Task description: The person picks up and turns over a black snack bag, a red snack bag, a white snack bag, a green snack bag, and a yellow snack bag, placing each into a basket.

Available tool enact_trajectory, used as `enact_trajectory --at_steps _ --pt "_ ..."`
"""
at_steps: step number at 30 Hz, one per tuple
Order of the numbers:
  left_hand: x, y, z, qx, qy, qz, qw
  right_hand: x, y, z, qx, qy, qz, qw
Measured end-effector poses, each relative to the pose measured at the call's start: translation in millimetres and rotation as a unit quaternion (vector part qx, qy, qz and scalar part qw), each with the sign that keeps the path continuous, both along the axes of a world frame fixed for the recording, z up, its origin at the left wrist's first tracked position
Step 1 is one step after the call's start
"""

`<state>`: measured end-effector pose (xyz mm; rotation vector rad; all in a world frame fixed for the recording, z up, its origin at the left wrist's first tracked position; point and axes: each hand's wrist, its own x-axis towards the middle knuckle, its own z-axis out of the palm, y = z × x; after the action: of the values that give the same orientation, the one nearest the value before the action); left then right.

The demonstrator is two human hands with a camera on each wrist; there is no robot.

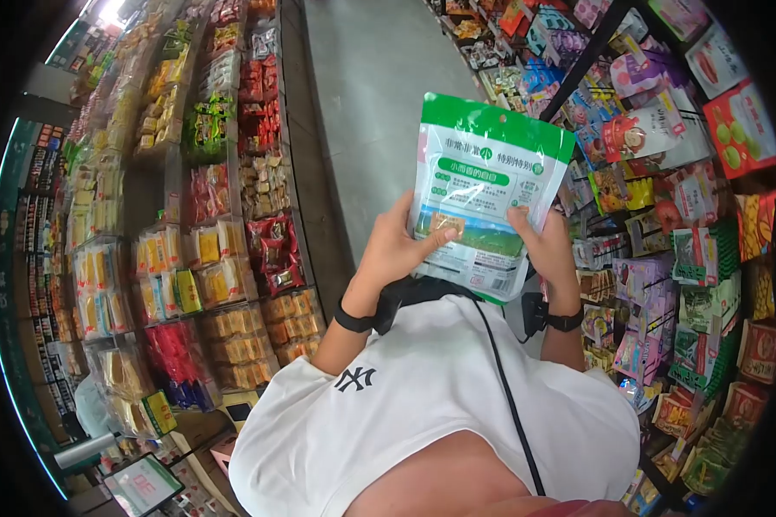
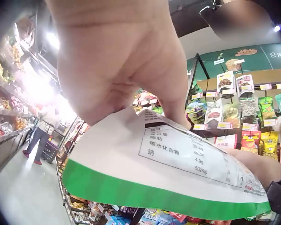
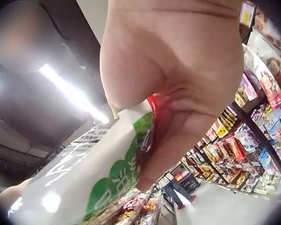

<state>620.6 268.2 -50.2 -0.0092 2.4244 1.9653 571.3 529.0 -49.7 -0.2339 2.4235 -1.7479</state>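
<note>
A white and green snack bag with printed text is held up in front of the chest. My left hand grips its left edge, thumb over the printed panel and fingers behind. On the opposite edge my right hand pinches the bag the same way. The left wrist view shows the bag with a nutrition table below the left hand. In the right wrist view the right hand is curled round the edge of the bag, whose side shows green shapes.
Shelves of packaged snacks line the left side. Hanging snack bags fill racks on the right. Between them runs a grey floor aisle. A person stands down the aisle beside a dark basket. A tablet-like screen sits at lower left.
</note>
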Motion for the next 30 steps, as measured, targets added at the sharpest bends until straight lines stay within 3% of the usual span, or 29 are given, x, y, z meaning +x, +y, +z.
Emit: enact_trajectory --at_steps 8,13,17,21,30 --pt "-64.4 -63.7 -2.0 0.056 -0.008 -0.051 0.997 -59.4 -53.8 -17.4 -0.032 -0.028 -0.017 0.999" --pt "-104.1 -129.0 6.8 0.089 0.001 -0.066 0.994 -93.6 -120.5 -2.8 -0.049 -0.029 -0.023 0.998" --pt "-127.1 -190.0 23.9 0.041 -0.031 -0.064 0.997 -127.8 -180.2 7.0 -0.043 -0.042 0.000 0.998" --pt "-147.4 -241.0 15.1 0.015 0.002 -0.053 0.999 -154.8 -230.9 1.8 -0.059 -0.040 0.019 0.997" --pt "-175.2 -281.6 -2.5 0.084 -0.007 -0.051 0.995 -184.7 -275.9 -4.1 -0.054 -0.076 0.026 0.995"
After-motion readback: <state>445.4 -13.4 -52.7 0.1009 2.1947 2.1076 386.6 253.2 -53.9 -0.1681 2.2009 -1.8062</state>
